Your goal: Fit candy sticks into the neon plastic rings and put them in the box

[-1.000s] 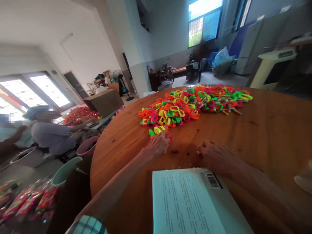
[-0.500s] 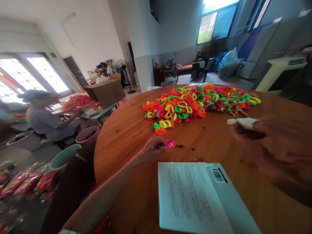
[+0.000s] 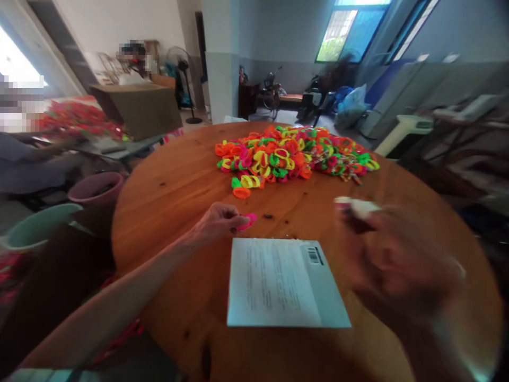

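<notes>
My left hand [image 3: 222,218] is closed, with a small bright pink band [image 3: 248,222] pinched between thumb and fingers just above the wooden table. My right hand [image 3: 382,249] is raised over the table's right side and smeared by motion. Something white [image 3: 363,208] shows along its upper fingers; whether it is a wrap or a held thing I cannot make out. Between the hands lies a pale printed booklet [image 3: 274,286] with a barcode. Beyond them is a heap of neon bands [image 3: 290,156] in orange, yellow, green and pink. An orange band [image 3: 242,192] lies at its near edge.
The round wooden table [image 3: 178,170] fills the middle. At left are a cardboard box [image 3: 139,111], a pink bucket [image 3: 95,188], a green bucket [image 3: 35,228] and a seated person [image 3: 32,164] near another colourful pile. A standing fan [image 3: 185,90] is behind.
The view has swung, so the table and heap appear farther left. My left hand still pinches the pink band, which has turned. My right hand is still raised and blurred.
</notes>
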`<state>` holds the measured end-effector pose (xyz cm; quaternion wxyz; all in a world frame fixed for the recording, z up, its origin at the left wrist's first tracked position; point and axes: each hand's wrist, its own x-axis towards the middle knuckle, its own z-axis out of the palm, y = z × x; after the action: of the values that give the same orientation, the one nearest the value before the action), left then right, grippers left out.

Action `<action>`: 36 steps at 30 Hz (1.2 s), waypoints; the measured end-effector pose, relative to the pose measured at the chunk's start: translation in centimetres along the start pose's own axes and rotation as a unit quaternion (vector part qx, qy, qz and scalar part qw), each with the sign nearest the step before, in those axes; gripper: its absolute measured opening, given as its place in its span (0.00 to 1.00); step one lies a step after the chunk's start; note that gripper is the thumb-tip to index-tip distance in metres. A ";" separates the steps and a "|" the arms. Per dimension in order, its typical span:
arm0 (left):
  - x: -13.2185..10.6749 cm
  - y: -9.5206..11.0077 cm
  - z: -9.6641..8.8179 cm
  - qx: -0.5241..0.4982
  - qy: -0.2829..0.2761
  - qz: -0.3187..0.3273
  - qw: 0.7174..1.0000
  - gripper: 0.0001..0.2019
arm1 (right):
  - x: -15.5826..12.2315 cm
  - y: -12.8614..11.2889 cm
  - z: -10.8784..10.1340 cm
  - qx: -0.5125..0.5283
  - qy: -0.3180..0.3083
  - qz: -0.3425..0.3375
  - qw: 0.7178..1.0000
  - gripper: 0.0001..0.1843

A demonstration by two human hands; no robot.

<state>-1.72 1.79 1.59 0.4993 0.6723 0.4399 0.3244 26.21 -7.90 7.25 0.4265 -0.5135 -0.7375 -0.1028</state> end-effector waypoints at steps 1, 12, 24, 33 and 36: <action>0.1 0.0 0.1 0.028 -0.001 0.021 0.999 0.21 | -0.4 -0.5 0.2 0.014 -0.036 0.009 0.999 0.08; -0.4 0.8 1.8 0.340 -0.115 0.184 0.915 0.26 | -6.6 1.4 7.1 -0.002 -0.229 0.020 0.973 0.14; 2.2 2.9 2.5 0.243 -0.098 0.160 0.952 0.11 | -7.4 1.6 7.4 0.005 -0.232 -0.003 0.973 0.12; 1.0 0.3 5.5 0.098 -0.043 0.156 0.982 0.18 | -7.3 1.3 7.1 0.023 -0.180 0.008 0.983 0.11; -0.2 -0.1 4.3 0.155 -0.024 0.159 0.975 0.17 | -7.3 1.0 7.0 0.036 -0.176 -0.001 0.984 0.12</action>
<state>1.92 -0.03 0.21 0.3415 0.8103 0.3605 0.3110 24.20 -8.22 -2.72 0.3076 -0.5071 -0.8050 0.0151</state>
